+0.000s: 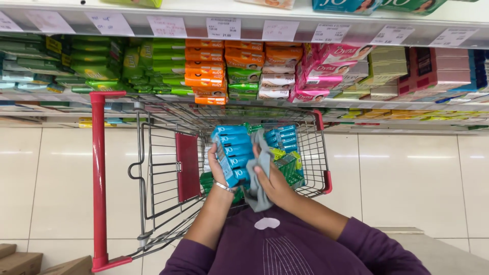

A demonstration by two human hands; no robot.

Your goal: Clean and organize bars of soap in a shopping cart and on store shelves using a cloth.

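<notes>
1. Above the cart [153, 153], we are holding a stack of blue soap packs [233, 153] in our left hand [218, 170], fingers wrapped around its lower end, a bracelet at the wrist.
2. We are pressing a grey cloth [261, 173] against the stack's right side with our right hand [270, 183], which is clenched on the cloth.
3. We are judging the stack as stiff, fairly heavy for its size and glossy, so likely slippery; several bars are bundled together and could slide apart. The safest hold is across the flat sides near the middle, with a palm under the lower end.
4. We are judging the cloth as soft and limp; it bunches wherever it is pinched.
5. Inside the cart, more blue packs [282, 137] and green packs [293, 175] are lying just behind the hands.
6. Beyond the cart, shelves [244, 30] are carrying rows of green, orange and pink soap boxes.
</notes>
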